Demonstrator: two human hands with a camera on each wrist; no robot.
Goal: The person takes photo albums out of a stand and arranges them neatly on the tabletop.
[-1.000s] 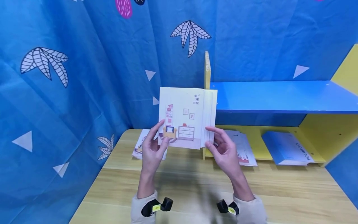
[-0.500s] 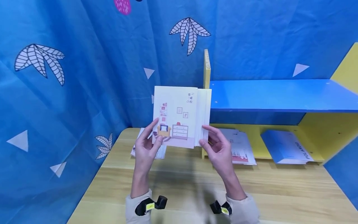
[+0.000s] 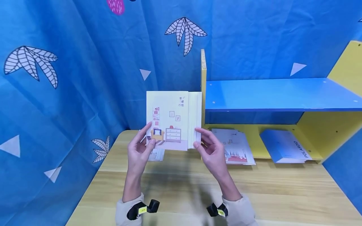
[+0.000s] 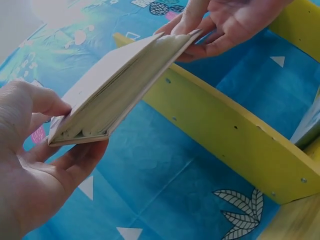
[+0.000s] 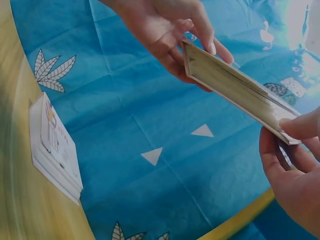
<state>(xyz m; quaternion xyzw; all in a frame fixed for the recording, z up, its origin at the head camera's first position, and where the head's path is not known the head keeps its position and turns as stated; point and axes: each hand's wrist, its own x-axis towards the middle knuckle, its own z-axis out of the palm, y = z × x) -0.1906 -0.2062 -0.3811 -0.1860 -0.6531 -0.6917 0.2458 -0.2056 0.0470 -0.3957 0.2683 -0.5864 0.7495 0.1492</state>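
Both hands hold up a thin pale book [image 3: 175, 105] above the table in the head view. Its cover shows an armchair, a chest of drawers and picture frames, and page edges show in a strip along its right side. My left hand [image 3: 138, 152] pinches the lower left edge, thumb on the cover. At the lower right edge, my right hand [image 3: 210, 150] pinches the book between thumb and fingers. The left wrist view shows the book [image 4: 120, 80] tilted, its page block visible between the covers. Fingers behind the book are partly hidden in the head view.
A small stack of books [image 5: 55, 145] lies on the table's left part, mostly hidden in the head view. A yellow-and-blue shelf unit [image 3: 282, 94] stands at right. Its lower level holds a pale illustrated book [image 3: 236, 146] and a blue-white POLAROID book [image 3: 285, 146]. A blue curtain [image 3: 113, 62] hangs behind.
Both hands and the book have moved left in the head view, more than the background has shifted. The grip on the book looks the same.
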